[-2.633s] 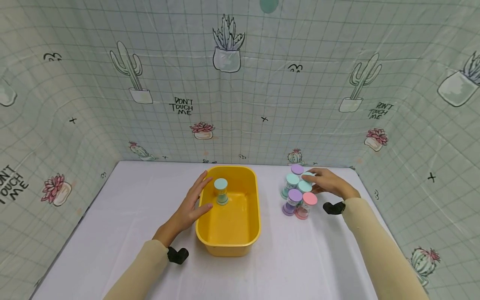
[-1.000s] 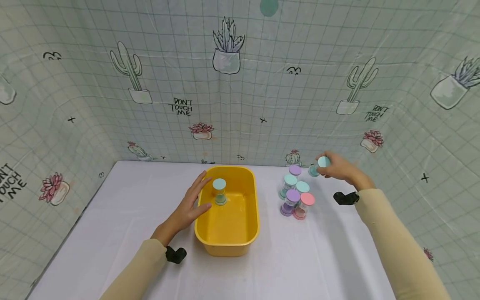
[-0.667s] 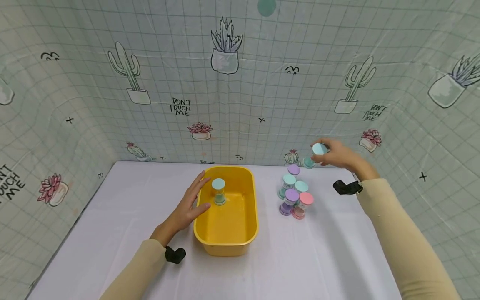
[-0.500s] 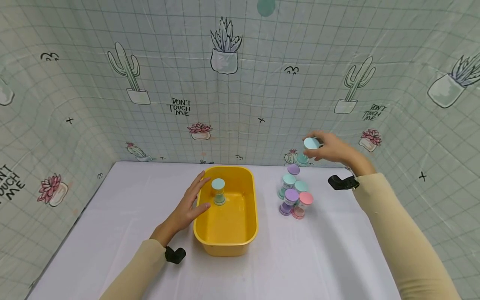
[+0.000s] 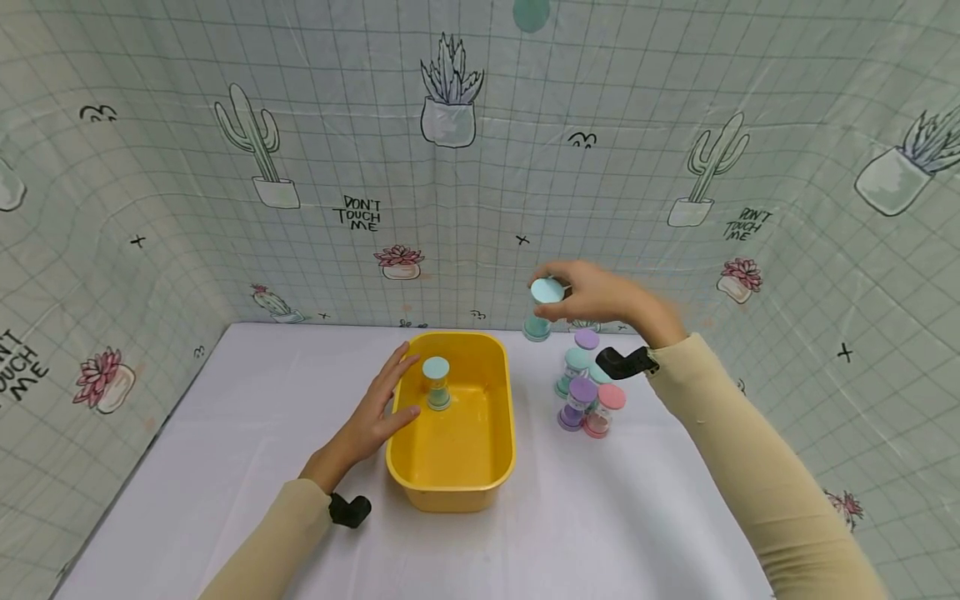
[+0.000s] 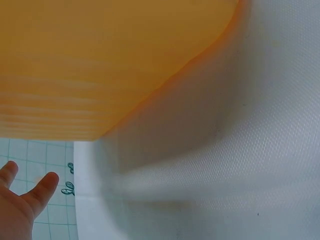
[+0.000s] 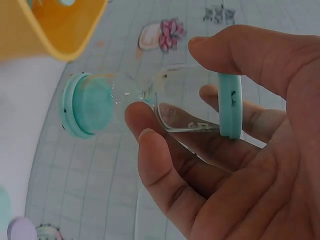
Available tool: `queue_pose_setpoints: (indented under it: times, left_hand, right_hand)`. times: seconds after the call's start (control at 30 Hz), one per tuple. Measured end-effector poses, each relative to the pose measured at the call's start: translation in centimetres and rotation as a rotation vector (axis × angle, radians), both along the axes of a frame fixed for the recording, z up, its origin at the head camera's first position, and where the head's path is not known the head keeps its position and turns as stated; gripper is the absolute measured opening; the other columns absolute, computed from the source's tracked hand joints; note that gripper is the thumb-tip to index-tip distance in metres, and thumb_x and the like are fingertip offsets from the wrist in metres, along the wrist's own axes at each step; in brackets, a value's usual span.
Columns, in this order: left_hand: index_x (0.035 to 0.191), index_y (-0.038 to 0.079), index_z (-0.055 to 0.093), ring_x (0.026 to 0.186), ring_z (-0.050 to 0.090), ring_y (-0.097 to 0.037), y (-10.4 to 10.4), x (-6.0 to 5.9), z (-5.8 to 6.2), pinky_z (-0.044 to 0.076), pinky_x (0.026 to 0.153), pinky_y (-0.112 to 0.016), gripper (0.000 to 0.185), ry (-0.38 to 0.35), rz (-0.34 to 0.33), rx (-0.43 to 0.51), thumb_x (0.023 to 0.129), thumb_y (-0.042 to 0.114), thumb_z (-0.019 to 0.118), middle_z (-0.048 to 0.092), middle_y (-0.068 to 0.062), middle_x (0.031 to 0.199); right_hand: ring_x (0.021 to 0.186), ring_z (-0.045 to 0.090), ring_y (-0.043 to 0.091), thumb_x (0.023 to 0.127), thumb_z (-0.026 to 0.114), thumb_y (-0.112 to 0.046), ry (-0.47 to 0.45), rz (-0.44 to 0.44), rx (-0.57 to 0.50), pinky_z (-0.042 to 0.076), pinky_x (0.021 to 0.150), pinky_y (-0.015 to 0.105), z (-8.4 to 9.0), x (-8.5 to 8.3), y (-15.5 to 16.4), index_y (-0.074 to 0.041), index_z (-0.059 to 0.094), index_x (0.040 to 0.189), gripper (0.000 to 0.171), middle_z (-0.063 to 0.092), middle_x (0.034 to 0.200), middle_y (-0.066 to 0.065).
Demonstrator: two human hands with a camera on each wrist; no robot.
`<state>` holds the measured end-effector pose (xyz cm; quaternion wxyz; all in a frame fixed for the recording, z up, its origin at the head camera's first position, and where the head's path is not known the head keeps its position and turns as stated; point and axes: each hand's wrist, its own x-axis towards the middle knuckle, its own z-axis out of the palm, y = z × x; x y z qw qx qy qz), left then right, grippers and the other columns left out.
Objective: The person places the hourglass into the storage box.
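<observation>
My right hand (image 5: 592, 292) grips a mint-capped hourglass (image 5: 538, 321) and carries it above the back of the table, just right of the yellow bin. In the right wrist view the thumb and fingers wrap the clear glass bulb (image 7: 185, 100), with mint sand gathered at the far end. My left hand (image 5: 375, 412) lies with spread, straight fingers along the left rim of the yellow bin (image 5: 453, 479). Inside that bin stands another mint hourglass (image 5: 438, 385). From the left wrist, the bin's outer wall (image 6: 100, 65) fills the upper left.
Right of the bin stands a cluster of hourglasses: a front purple one (image 5: 577, 404), a pink one (image 5: 604, 410), a mint one (image 5: 574, 371), and a back purple one (image 5: 587, 338). The right wrist's black strap device (image 5: 626, 363) partly covers another mint one. A patterned cloth wall closes the back.
My right hand has taken a mint hourglass out of the cluster, lifted it, and swung it leftward toward the bin. The left hand has stayed at the bin's rim.
</observation>
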<state>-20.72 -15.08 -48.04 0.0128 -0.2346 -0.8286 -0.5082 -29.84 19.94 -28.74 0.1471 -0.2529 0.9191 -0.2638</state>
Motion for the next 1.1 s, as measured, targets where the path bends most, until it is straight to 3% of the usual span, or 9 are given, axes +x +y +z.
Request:
queue_pose_setpoints:
  times: [0.33,0.57,0.8,1.1]
  left_hand:
    - [0.162,0.015,0.03,0.158,0.011,-0.045,-0.1,0.1,0.0,0.028,0.113,-0.078,0.074,-0.001,0.002,-0.013,0.096,0.032,0.06,0.004,-0.007,0.175]
    - [0.162,0.014,0.031,0.158,0.011,-0.045,0.0,0.0,0.0,0.027,0.113,-0.078,0.074,0.004,-0.001,-0.01,0.096,0.031,0.06,0.004,-0.008,0.175]
    - [0.161,0.013,0.032,0.158,0.011,-0.046,-0.1,-0.1,0.0,0.027,0.113,-0.077,0.073,0.011,0.005,-0.026,0.096,0.03,0.06,0.006,-0.01,0.175]
    - [0.162,0.015,0.03,0.159,0.01,-0.044,-0.2,-0.1,0.2,0.026,0.115,-0.075,0.074,0.005,-0.002,-0.04,0.097,0.032,0.061,0.005,-0.007,0.175]
  right_hand:
    - [0.083,0.067,0.025,0.092,0.074,-0.027,-0.002,0.129,-0.006,0.061,0.074,0.033,-0.7,0.4,-4.9,-0.005,0.062,0.127,0.043,0.067,0.11,0.011]
    - [0.092,0.071,0.03,0.093,0.073,-0.024,-0.086,0.149,0.019,0.063,0.078,0.034,-1.9,0.1,-7.1,-0.006,0.06,0.129,0.042,0.066,0.115,0.014]
    - [0.096,0.062,0.023,0.09,0.076,-0.026,-0.055,0.161,0.087,0.058,0.085,0.032,-3.6,-0.6,-8.5,-0.008,0.065,0.126,0.042,0.067,0.117,0.01]
    - [0.099,0.062,0.022,0.089,0.077,-0.023,-0.076,0.186,0.133,0.058,0.09,0.03,-6.0,-0.9,-9.6,-0.004,0.065,0.127,0.045,0.066,0.119,0.011]
